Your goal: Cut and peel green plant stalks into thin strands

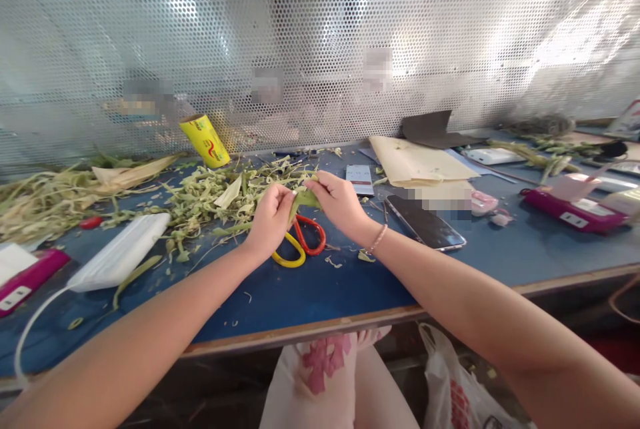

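Observation:
A green leaf strip (306,199) is stretched between my two hands above the blue table. My left hand (270,219) pinches its left end. At the other end, my right hand (340,202) grips it with thumb and fingers closed. Scissors with one red and one yellow handle loop (311,237) lie just below the hands, their blades hidden. Behind and left of my left hand spreads a pile of green plant pieces (200,199).
A yellow tube (206,142) leans by the perforated metal screen (320,29). Left are a white corded device (120,252) and long leaves (40,209). Right are a dark phone (425,222), brown paper (420,163) and a magenta power strip (575,210). The table edge (310,334) is near my lap.

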`<state>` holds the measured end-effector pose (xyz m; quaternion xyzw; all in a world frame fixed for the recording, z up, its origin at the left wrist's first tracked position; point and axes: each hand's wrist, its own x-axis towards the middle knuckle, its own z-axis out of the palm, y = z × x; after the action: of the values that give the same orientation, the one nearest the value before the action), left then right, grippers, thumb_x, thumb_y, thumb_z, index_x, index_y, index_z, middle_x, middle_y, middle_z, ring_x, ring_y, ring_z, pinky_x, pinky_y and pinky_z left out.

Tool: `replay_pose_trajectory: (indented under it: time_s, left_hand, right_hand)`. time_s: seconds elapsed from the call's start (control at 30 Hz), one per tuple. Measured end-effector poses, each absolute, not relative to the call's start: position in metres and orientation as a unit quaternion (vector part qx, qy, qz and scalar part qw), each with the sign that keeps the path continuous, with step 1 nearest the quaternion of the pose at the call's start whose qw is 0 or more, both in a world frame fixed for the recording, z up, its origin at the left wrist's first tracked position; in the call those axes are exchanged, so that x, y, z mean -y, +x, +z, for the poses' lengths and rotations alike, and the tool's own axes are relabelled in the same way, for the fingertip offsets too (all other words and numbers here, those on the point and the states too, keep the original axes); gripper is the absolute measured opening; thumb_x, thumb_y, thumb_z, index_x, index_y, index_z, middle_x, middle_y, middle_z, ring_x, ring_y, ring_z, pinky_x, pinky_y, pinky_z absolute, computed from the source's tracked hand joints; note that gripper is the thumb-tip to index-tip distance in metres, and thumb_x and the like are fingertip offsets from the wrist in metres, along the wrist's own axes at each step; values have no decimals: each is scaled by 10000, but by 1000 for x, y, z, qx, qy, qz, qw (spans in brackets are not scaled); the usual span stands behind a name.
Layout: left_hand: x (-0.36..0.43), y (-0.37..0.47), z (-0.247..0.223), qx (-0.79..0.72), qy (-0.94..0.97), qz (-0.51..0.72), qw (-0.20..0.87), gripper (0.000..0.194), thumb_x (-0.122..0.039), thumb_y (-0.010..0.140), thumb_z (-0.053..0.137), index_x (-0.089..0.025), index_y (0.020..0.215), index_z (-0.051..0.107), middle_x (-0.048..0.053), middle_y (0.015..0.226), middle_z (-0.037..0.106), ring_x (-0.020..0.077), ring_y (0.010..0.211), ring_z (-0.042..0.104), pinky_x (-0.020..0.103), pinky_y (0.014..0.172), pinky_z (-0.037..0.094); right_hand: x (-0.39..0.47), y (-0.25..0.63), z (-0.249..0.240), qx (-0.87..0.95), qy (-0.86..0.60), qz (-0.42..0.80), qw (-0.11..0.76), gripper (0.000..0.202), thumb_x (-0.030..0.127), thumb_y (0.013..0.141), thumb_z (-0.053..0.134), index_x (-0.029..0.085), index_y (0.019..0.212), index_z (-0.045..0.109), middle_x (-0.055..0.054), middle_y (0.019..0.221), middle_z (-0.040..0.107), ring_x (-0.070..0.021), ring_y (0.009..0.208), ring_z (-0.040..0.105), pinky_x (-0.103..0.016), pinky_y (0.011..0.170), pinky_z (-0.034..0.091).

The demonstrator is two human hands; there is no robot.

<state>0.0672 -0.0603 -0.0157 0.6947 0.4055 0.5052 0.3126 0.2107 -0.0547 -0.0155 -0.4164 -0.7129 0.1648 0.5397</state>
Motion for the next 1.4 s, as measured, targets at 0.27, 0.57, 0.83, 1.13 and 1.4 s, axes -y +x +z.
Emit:
replay_pose_trajectory:
  time_s: [0.27, 0.57, 0.83, 1.13, 1.4]
  left_hand:
    - [62, 63, -10, -419, 701, 508, 274, 137, -241, 836, 439, -206, 712, 391, -97, 444, 376, 40, 322, 356, 171, 335, 274]
    - [61, 60, -8, -418, 730, 492, 225, 149, -241, 821, 458, -206, 689, 397, -82, 466, 368, 48, 366, 349, 197, 377, 272]
    - [57, 59, -7, -421, 729, 504, 194, 146, -232, 812, 466, -202, 684, 402, -77, 489, 366, 49, 401, 347, 195, 403, 276]
    - [53, 54, -14, -413, 757, 495, 107, 119, -233, 823, 439, -206, 717, 394, -61, 539, 416, 77, 480, 417, 220, 479, 320]
    - [48, 53, -19, -434, 746, 501, 62, 96, -226, 830, 436, -212, 746, 390, -49, 560, 434, 89, 491, 443, 234, 497, 315]
  right_hand:
    - [54, 211, -11, 660, -428, 244, 568, 305, 384, 821, 440, 190, 588, 412, 54, 522, 282, -75, 493, 314, -207, 478, 271]
    - [43, 223, -6, 655, -421, 250, 575, 270, 355, 806, 467, 168, 683, 616, 40, 525, 392, -85, 518, 343, -220, 513, 286]
    - [37, 233, -2, 654, -413, 250, 583, 261, 359, 796, 479, 173, 751, 657, 37, 532, 404, -96, 555, 370, -225, 539, 296]
    - [44, 228, -10, 698, -445, 219, 517, 350, 423, 850, 384, 188, 597, 440, 40, 489, 440, -79, 455, 407, -219, 494, 301]
    - [40, 227, -17, 695, -462, 255, 489, 376, 538, 810, 408, 188, 707, 500, 20, 576, 525, -99, 509, 474, -223, 505, 334]
